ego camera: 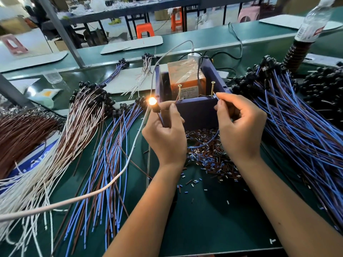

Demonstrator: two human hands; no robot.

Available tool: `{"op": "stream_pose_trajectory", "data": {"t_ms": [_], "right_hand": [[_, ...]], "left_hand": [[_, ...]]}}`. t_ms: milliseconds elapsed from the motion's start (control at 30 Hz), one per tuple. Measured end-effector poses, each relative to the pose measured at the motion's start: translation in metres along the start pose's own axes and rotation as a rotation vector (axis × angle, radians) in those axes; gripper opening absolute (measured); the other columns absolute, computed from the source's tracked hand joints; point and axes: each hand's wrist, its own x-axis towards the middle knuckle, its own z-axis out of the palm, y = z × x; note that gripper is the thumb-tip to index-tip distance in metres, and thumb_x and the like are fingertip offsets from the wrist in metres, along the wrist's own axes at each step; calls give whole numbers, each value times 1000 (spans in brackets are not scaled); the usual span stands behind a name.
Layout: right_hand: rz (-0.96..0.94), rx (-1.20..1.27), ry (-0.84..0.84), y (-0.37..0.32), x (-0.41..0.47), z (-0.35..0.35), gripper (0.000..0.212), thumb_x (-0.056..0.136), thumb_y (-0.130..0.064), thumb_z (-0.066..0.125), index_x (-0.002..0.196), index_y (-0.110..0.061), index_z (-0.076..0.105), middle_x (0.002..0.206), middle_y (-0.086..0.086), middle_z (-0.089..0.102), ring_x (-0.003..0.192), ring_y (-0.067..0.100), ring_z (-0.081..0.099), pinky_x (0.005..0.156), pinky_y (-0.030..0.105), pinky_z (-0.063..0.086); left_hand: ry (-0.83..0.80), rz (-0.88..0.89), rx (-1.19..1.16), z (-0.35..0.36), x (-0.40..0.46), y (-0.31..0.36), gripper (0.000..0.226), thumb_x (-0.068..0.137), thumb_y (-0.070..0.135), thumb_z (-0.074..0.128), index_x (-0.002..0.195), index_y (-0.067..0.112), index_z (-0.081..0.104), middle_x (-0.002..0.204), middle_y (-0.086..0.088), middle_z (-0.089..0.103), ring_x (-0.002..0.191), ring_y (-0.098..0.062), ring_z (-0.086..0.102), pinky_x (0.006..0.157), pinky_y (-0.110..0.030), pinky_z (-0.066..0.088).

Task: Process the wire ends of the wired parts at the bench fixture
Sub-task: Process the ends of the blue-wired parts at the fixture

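Observation:
A purple box fixture (196,112) holds an orange transformer (185,76) and two upright brass screws (179,92) (212,88). My left hand (165,134) grips a small black lamp part (155,105), and its bulb glows orange; the brown lead runs toward the left screw. My right hand (239,127) pinches a blue wire end (216,97) against the base of the right screw. The blue lead (207,142) loops down between both hands.
A heap of cut insulation bits (207,156) lies in front of the fixture. Bundles of blue and brown wired parts lie left (109,156) and right (297,130), white and brown ones (61,141) farther left. A white cable (111,184) crosses the mat. A water bottle (313,21) stands back right.

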Motion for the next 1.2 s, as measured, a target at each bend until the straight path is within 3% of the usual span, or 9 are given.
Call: {"op": "stream_pose_trajectory", "data": {"t_ms": [233,400,567,667,767,867,967,1067,1200], "right_hand": [[66,41,76,2,-2,-9,17,98,-16,63,109,-15,76,83,-2,74,72,15,69,62,39,57],[35,-52,156,-5,6,-38,25,98,-13,66,122,-11,72,104,3,68,77,13,65,72,41,57],[-280,-384,63,-18,24,-91,48,110,-38,46,146,-8,54,148,15,49,134,30,48,116,42,34],[-284,-523,-88,-22,31,-117,55,111,-44,31,152,-14,50,154,6,50,147,28,40,123,55,22],[-152,-348,-190,-19,38,-135,56,109,-46,34,152,-12,46,129,-6,66,129,13,57,117,48,34],[-141,-551,-161,-15,45,-150,59,107,-56,33,135,-16,65,131,6,61,127,31,49,108,44,36],[-11,-731,-185,-16,46,-160,53,103,-60,40,104,-22,77,144,10,45,138,33,31,112,55,27],[-31,-717,-166,-17,49,-178,33,102,-44,57,89,-21,78,136,1,58,136,28,40,114,55,26],[-60,-572,-52,-25,64,-217,37,100,-48,54,88,-20,75,76,-6,73,74,14,67,80,36,50]], "left_hand": [[-8,110,-39,0,-4,10,10,98,8,62,92,8,69,60,-12,60,51,-31,57,49,-44,46],[-130,61,-99,28,-10,40,12,97,11,63,87,13,68,62,-7,61,53,-29,58,48,-45,49],[-349,-77,-152,84,-17,81,31,100,19,63,72,5,59,59,-7,54,56,-27,51,57,-46,49],[-494,-209,-233,113,-20,107,30,99,19,62,70,11,59,61,2,53,61,-20,51,69,-46,52],[-586,-508,-380,138,-13,130,17,96,18,63,81,10,66,68,2,56,63,-20,49,70,-39,48],[-705,-740,-606,155,-6,148,17,100,16,55,96,3,64,71,-1,48,53,-10,35,49,-24,31],[-773,-814,-816,167,-5,157,29,106,11,43,91,-1,64,71,-4,49,54,-7,31,45,-18,23],[-724,-860,-927,179,0,158,28,106,3,40,97,-3,65,71,-5,53,56,-8,34,45,-16,27],[-628,-994,-1030,191,11,156,26,110,13,45,126,-3,59,87,-12,55,69,-13,49,56,-20,45]]}}
